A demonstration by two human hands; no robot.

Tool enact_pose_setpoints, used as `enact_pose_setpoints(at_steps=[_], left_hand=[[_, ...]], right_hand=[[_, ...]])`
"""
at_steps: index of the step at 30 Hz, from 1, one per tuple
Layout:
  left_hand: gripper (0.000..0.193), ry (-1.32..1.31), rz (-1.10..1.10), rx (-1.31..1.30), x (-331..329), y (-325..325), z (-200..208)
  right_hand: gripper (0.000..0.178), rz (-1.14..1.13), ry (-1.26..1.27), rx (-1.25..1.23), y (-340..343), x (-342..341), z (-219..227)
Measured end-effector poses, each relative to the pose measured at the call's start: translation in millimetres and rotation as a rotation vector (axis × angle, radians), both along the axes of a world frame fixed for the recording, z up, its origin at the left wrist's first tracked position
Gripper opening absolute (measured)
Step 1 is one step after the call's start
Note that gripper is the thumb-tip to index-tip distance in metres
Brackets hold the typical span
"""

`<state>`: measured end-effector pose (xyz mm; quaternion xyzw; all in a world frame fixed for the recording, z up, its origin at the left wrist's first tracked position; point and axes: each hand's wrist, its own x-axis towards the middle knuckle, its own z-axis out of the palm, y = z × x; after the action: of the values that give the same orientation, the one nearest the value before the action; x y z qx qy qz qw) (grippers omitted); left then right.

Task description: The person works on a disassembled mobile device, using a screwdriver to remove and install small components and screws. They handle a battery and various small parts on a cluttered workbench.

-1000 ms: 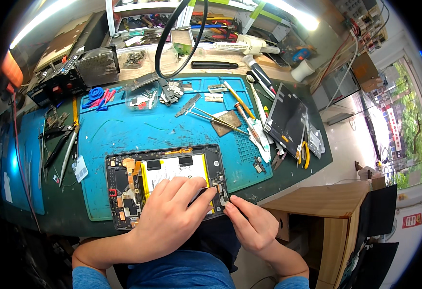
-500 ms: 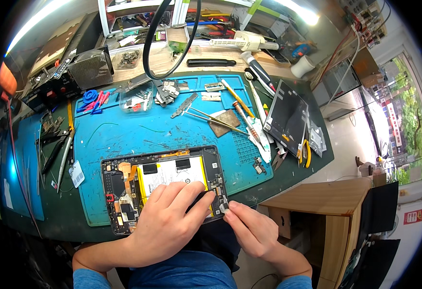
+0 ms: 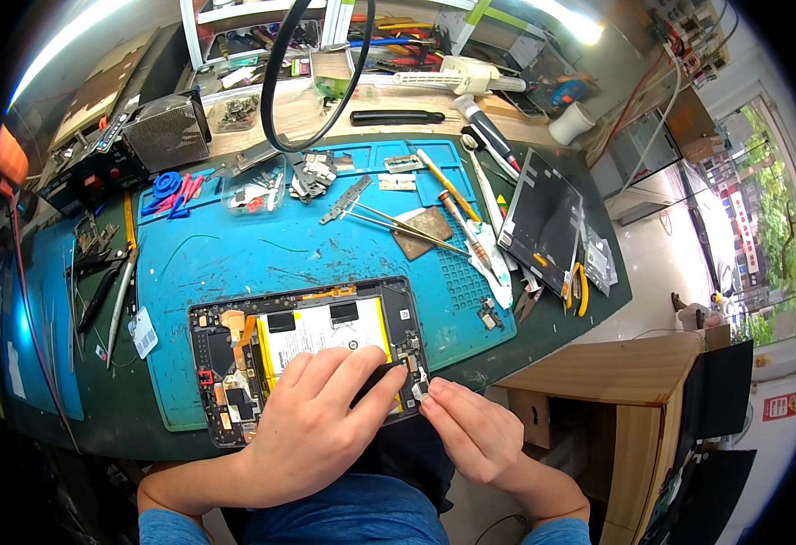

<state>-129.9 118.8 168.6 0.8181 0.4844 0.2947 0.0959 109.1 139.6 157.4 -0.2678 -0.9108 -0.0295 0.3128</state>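
Observation:
An opened tablet (image 3: 402, 313) lies at the near edge of the blue work mat, its inside facing up. In its middle is a white battery (image 3: 312, 338) with yellow edges and black tape. My left hand (image 3: 321, 413) lies over the battery's near part, fingers bent and apart, the index finger reaching toward the right end. Beneath those fingers something dark shows, too covered to name. At the tablet's right edge my right hand (image 3: 475, 431) pinches a small silvery piece (image 3: 420, 388) between thumb and fingers; its far side is partly covered by the fingertips.
Tweezers (image 3: 407, 227), a screwdriver (image 3: 464, 222) and brushes lie beyond the tablet. To the right are a black screen panel (image 3: 541, 218) and yellow-handled pliers (image 3: 581, 289). A parts box (image 3: 254, 189) stands at the back of the mat (image 3: 234, 263). A black cable loop (image 3: 273, 100) hangs above.
Almost nothing differs. The tablet's left side sits very slightly nearer to me, and the small silvery piece at my right fingertips shows a little more.

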Motion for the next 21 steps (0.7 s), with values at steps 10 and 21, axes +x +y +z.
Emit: enact_pose_setpoints(at_steps=[10,21], left_hand=[[0.046,0.02,0.007,0.011,0.7,-0.8,-0.3],[0.046,0.09,-0.022,0.018,-0.1,-0.9,1.1]], right_hand=[[0.023,-0.014,0.001,-0.007,-1.3,0.9,-1.1],[0.021,0.0,0.018,0.016,4.5,-0.8,-3.9]])
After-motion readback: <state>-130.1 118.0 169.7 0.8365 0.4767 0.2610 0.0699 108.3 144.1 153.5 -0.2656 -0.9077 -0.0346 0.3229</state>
